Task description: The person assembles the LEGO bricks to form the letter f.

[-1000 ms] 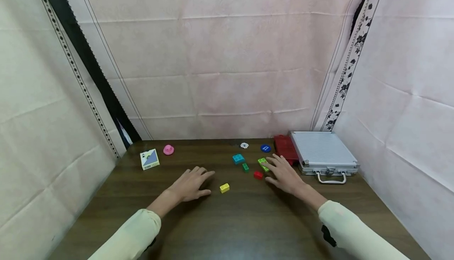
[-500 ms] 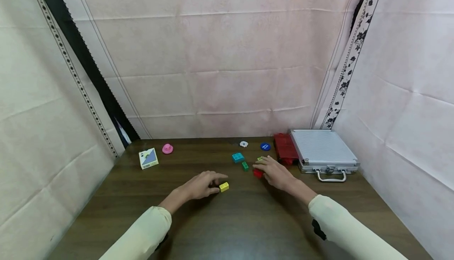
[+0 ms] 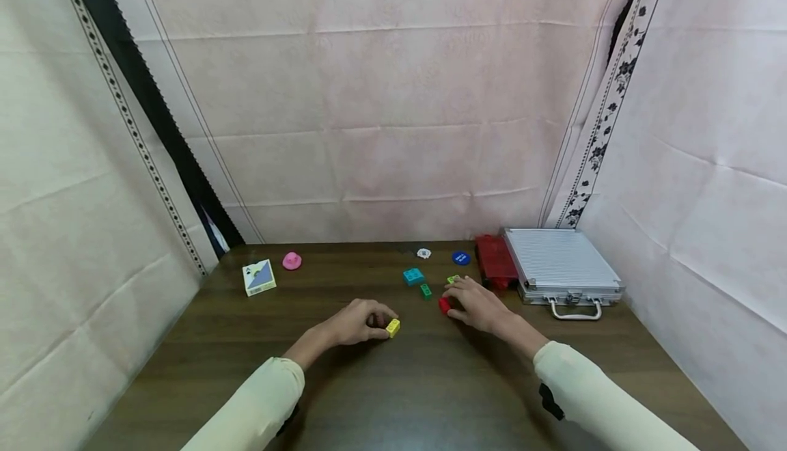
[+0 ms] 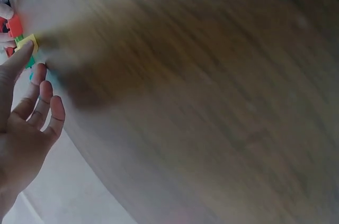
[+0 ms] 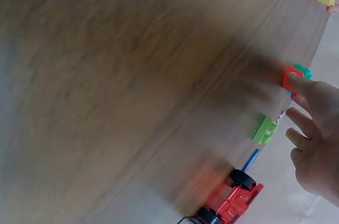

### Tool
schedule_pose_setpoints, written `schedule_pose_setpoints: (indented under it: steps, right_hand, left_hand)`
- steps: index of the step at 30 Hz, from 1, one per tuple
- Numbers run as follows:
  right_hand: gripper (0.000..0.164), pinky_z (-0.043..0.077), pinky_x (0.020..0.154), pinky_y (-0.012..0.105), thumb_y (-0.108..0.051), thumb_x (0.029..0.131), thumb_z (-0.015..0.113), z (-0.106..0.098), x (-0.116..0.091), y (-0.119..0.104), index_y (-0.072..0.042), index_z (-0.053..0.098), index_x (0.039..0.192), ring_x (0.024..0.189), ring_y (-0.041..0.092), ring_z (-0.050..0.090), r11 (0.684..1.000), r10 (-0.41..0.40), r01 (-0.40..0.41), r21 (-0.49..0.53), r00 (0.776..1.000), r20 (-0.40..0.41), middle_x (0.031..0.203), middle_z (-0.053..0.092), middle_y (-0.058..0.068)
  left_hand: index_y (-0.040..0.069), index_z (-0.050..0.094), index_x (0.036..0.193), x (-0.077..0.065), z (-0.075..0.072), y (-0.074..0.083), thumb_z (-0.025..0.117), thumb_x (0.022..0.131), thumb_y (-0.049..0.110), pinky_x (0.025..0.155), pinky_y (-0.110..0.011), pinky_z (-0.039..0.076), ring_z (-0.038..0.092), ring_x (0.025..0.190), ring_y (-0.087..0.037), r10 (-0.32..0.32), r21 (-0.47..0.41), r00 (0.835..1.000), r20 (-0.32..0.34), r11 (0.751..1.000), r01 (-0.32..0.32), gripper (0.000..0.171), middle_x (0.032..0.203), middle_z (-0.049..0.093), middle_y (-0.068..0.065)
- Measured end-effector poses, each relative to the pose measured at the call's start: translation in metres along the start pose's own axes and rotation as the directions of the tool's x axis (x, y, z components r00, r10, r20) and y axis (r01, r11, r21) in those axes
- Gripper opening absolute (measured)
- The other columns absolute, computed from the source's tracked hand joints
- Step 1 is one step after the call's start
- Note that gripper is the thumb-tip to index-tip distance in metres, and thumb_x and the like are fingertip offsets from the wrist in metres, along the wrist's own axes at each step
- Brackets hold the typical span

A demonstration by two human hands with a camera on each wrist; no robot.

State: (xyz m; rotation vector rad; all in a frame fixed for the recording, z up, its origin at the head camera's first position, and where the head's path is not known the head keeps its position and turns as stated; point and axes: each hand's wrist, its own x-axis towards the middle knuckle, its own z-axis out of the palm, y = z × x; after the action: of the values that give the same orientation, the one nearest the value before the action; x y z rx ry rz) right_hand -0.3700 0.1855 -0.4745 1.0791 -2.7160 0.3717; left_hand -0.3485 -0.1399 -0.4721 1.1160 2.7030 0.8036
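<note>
My left hand [image 3: 355, 322] pinches a yellow toy brick [image 3: 393, 328] between thumb and index finger, low over the table. In the left wrist view the thumb lies against this brick and the other fingers are loosely bent. To the right, a red toy brick [image 3: 444, 305] is in the thumb and fingers of my right hand [image 3: 478, 304]; the thumb covers part of it in the right wrist view. A lime green brick [image 5: 264, 130] lies beyond the right hand, partly hidden in the head view. Between the hands and farther back are a small green brick [image 3: 425, 291] and a blue brick [image 3: 413, 276].
An aluminium case [image 3: 562, 263] stands at the back right, beside a red toy vehicle [image 5: 233, 203] with black wheels. Blue [image 3: 461, 257] and white discs [image 3: 423, 253] lie at the back. Far left are a pink toy hat [image 3: 292, 260] and a small box [image 3: 259, 277].
My left hand has moved right and taken hold of the yellow brick, tilting it. My right hand has drawn back slightly from the lime brick and now grips the red one.
</note>
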Motion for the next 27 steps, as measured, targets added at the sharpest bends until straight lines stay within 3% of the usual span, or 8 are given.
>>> schedule_pose_setpoints:
  steps: [6,16,20,27]
  right_hand:
    - [0.042,0.041,0.112,0.055,-0.017,0.095,0.078,0.006,0.000,-0.004,0.001,0.066,0.130,0.127,0.036,0.059,0.999,0.042,-0.042,-0.003,0.999,0.006,0.131,0.067,0.018]
    - [0.038,0.052,0.100,0.049,-0.018,0.097,0.076,0.006,0.003,-0.013,-0.006,0.068,0.132,0.121,0.028,0.064,0.985,0.150,-0.153,0.082,0.988,0.047,0.128,0.070,0.010]
    - [0.040,0.055,0.096,0.046,-0.022,0.097,0.077,0.004,0.008,-0.022,-0.007,0.067,0.132,0.116,0.023,0.067,0.977,0.152,-0.153,0.149,0.988,0.017,0.125,0.071,0.008]
    - [0.035,0.056,0.093,0.043,-0.023,0.095,0.079,0.002,0.021,-0.042,-0.009,0.071,0.126,0.109,0.023,0.069,0.975,0.081,-0.069,0.213,0.996,-0.049,0.119,0.073,0.006]
  left_hand:
    - [0.012,0.071,0.115,0.004,0.007,0.000,0.082,0.092,0.024,0.073,-0.029,0.049,0.057,0.080,-0.013,-0.087,-0.038,0.995,-0.053,0.996,0.085,0.028,0.095,0.066,-0.003]
    - [0.011,0.072,0.112,0.008,0.010,-0.004,0.084,0.090,0.023,0.069,-0.027,0.048,0.055,0.076,-0.012,-0.123,-0.103,0.989,-0.087,0.988,0.113,0.028,0.091,0.065,-0.003]
    - [0.010,0.074,0.110,0.008,0.010,-0.006,0.085,0.089,0.024,0.068,-0.027,0.047,0.054,0.075,-0.013,-0.152,-0.123,0.984,-0.095,0.983,0.139,0.029,0.088,0.064,-0.001]
    - [0.012,0.076,0.108,0.009,0.011,-0.009,0.088,0.086,0.026,0.068,-0.027,0.047,0.055,0.075,-0.013,-0.199,-0.160,0.976,-0.092,0.970,0.183,0.029,0.086,0.064,0.000]
